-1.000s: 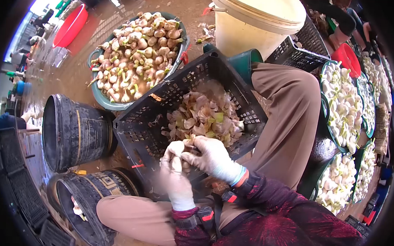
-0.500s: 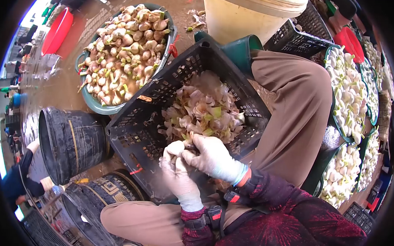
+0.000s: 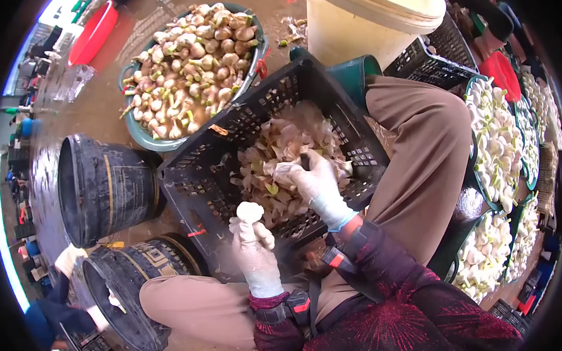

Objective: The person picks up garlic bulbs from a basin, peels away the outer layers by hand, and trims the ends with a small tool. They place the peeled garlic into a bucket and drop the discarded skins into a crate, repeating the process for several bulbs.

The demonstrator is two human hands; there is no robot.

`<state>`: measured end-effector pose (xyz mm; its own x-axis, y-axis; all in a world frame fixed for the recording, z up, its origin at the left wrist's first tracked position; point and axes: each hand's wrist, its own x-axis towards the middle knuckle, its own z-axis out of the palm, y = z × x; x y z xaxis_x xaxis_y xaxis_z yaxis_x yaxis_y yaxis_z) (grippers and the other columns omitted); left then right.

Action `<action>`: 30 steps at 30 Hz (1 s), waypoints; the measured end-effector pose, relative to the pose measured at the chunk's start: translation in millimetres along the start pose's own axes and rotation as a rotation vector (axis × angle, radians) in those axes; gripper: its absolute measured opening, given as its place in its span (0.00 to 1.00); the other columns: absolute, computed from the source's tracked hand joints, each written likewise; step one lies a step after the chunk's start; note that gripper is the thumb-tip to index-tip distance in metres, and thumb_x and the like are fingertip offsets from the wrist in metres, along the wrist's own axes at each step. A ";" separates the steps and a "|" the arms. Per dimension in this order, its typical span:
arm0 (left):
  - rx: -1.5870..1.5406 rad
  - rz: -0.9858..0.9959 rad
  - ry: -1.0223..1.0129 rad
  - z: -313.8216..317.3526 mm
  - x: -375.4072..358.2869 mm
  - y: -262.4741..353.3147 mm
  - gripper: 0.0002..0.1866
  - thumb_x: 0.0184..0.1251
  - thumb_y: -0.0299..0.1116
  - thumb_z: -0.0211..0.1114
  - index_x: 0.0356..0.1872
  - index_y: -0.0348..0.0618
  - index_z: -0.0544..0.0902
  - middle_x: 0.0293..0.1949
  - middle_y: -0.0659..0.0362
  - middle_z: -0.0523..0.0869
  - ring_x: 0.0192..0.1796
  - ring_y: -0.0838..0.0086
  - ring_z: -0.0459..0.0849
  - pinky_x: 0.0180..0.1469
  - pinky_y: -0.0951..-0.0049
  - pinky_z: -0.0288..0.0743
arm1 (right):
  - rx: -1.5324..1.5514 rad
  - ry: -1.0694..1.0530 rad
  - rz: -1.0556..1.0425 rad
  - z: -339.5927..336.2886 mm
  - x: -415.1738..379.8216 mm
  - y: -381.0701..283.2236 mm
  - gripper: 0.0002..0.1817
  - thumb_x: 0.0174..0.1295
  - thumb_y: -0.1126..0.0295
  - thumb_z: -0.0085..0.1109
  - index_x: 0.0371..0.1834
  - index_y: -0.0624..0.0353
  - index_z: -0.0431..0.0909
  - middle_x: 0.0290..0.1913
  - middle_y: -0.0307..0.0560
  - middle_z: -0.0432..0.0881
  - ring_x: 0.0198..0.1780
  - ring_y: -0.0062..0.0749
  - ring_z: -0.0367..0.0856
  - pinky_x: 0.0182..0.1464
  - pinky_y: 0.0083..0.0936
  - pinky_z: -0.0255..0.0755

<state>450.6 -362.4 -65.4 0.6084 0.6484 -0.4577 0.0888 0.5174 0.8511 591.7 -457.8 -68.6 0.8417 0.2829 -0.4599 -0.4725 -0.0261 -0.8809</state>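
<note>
Your white-gloved left hand (image 3: 252, 245) pinches a round, smooth, peeled white garlic bulb (image 3: 250, 211) at its fingertips, raised just over the near edge of the black perforated plastic crate (image 3: 194, 185) tilted across your lap. Your white-gloved right hand (image 3: 312, 179) sits further in, near the crate's middle, fingers curled around a papery strip of pale garlic skin (image 3: 283, 167) and what looks like a small dark tool, too hidden to identify. Under it lies a loose heap of dry pinkish-white peelings with green stem bits (image 3: 276, 144). Beyond the crate's far left edge stands a round teal plastic basin of unpeeled, knobbly garlic bulbs (image 3: 192, 67). To your left, two ribbed black buckets (image 3: 104, 188) lie tipped toward you. To your right, shallow basins hold smooth peeled white garlic (image 3: 495, 146).
</note>
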 end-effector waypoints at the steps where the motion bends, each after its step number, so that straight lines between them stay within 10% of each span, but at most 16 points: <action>1: -0.073 -0.029 -0.022 1.5 -1.3 3.8 0.18 0.74 0.45 0.58 0.47 0.38 0.79 0.25 0.67 0.74 0.25 0.82 0.70 0.24 0.81 0.60 | 0.055 0.006 -0.047 -1.4 0.6 -2.1 0.12 0.60 0.69 0.60 0.41 0.68 0.76 0.31 0.44 0.84 0.34 0.25 0.81 0.39 0.25 0.75; 5: -0.007 0.005 0.013 8.9 -5.4 5.4 0.18 0.72 0.49 0.59 0.37 0.42 0.79 0.21 0.68 0.72 0.20 0.82 0.67 0.22 0.81 0.58 | -0.247 -0.342 -0.326 2.2 -47.5 -13.7 0.10 0.65 0.69 0.59 0.46 0.62 0.76 0.35 0.52 0.83 0.39 0.35 0.84 0.42 0.30 0.76; 6: 0.097 0.030 0.052 15.6 -7.9 6.9 0.18 0.73 0.50 0.58 0.32 0.44 0.78 0.19 0.69 0.70 0.18 0.83 0.65 0.19 0.81 0.56 | -0.393 -0.258 -0.584 6.3 -44.7 -1.9 0.14 0.64 0.64 0.61 0.45 0.62 0.77 0.34 0.53 0.81 0.38 0.44 0.83 0.40 0.33 0.76; 10: -0.142 -0.158 -0.088 12.5 -8.6 6.8 0.16 0.73 0.47 0.58 0.43 0.43 0.77 0.18 0.69 0.67 0.17 0.84 0.62 0.18 0.80 0.55 | -0.399 -0.005 -0.450 15.0 -21.9 17.2 0.16 0.65 0.60 0.59 0.34 0.64 0.73 0.33 0.59 0.81 0.37 0.57 0.81 0.38 0.43 0.75; 19: 0.110 -0.129 -0.290 146.5 41.9 77.0 0.20 0.77 0.45 0.52 0.48 0.36 0.78 0.20 0.70 0.67 0.18 0.85 0.66 0.20 0.84 0.61 | -0.014 -0.053 0.021 -8.4 -23.1 12.1 0.12 0.63 0.64 0.62 0.39 0.64 0.79 0.33 0.51 0.84 0.32 0.28 0.78 0.38 0.30 0.73; 21: -0.023 0.022 -0.524 205.4 75.5 107.0 0.15 0.79 0.34 0.49 0.48 0.29 0.76 0.29 0.65 0.79 0.24 0.82 0.74 0.22 0.81 0.68 | 0.078 -0.128 0.049 -10.5 -26.7 0.0 0.13 0.62 0.66 0.62 0.43 0.65 0.79 0.33 0.51 0.84 0.33 0.26 0.78 0.40 0.29 0.74; 22: 0.555 0.510 -0.759 234.2 80.9 134.9 0.15 0.78 0.34 0.50 0.49 0.31 0.76 0.36 0.59 0.83 0.29 0.77 0.79 0.28 0.78 0.73 | 0.076 -0.118 -0.028 -5.8 -22.9 9.4 0.16 0.62 0.66 0.62 0.48 0.66 0.78 0.36 0.52 0.85 0.36 0.29 0.81 0.42 0.29 0.75; 24: 0.096 0.118 -0.779 275.8 107.8 165.7 0.18 0.76 0.41 0.53 0.55 0.36 0.74 0.42 0.54 0.85 0.37 0.70 0.84 0.40 0.74 0.79 | 0.000 -0.102 -0.007 -3.7 -20.9 26.6 0.17 0.63 0.68 0.60 0.51 0.67 0.77 0.39 0.55 0.85 0.41 0.36 0.85 0.45 0.29 0.75; 30: 0.413 0.195 -0.496 243.6 250.0 179.3 0.15 0.71 0.35 0.58 0.53 0.37 0.77 0.38 0.57 0.85 0.31 0.73 0.85 0.29 0.77 0.82 | 0.094 -0.166 0.047 4.3 -21.9 37.7 0.13 0.66 0.70 0.56 0.49 0.67 0.75 0.41 0.55 0.84 0.43 0.38 0.85 0.47 0.31 0.76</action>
<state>810.7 -243.6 35.4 0.9252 0.3240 -0.1974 0.1751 0.0968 0.9798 554.3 -460.9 -91.3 0.7673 0.4377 -0.4687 -0.5391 0.0444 -0.8411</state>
